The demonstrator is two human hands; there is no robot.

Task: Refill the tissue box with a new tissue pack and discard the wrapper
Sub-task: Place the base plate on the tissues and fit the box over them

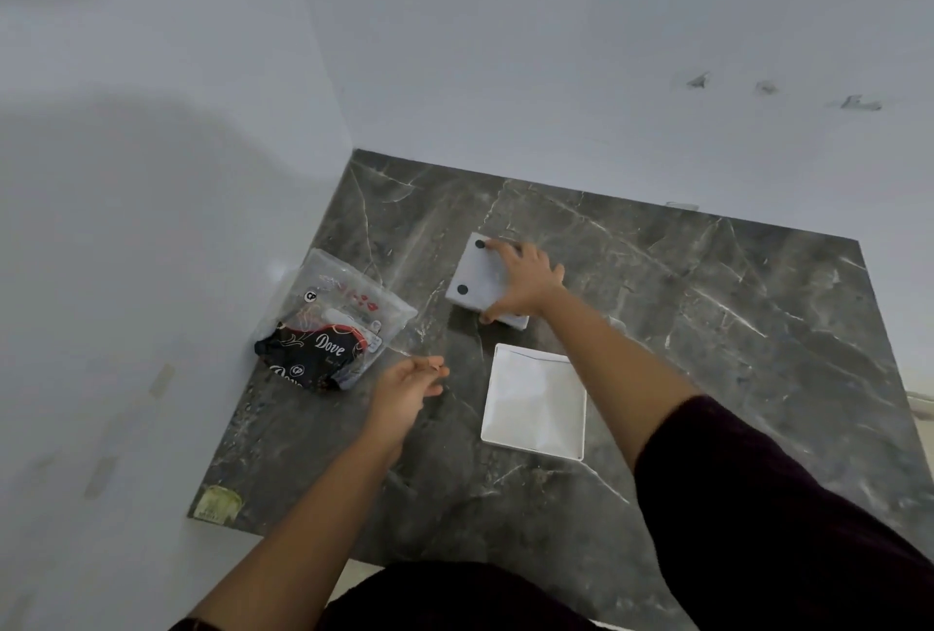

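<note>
Grey marble counter (707, 327), veined in white, fills the corner between two pale walls (556, 49), and the person leans over it with both bare arms stretched out.

From the head view, the right hand (525, 284) lies on top of the box (477, 276), a small pale block turned underside up, with two black round feet showing just left of the fingertips. The fingers (505, 249) are spread over its far edge and the thumb curls round the near edge, so the hand clasps the box between them while it rests on the counter. Just nearer than that thumb, touching nothing I can make out, sits a white shallow tray (535, 403), lying flat with its hollow side up; whether it is the box's bottom panel I cannot tell.

The left hand (412, 385) hovers above the counter, palm turned inward, fingers loosely curled with thumb and forefinger tips close together; it seems to hold nothing, though the blur makes that hard to judge. Just left of and beyond those fingertips lies the pack (333, 322), a clear plastic wrapper with a dark printed panel at its near end, flat on the counter by the left wall. A dark sleeve (758, 504) covers the right upper arm.
</note>
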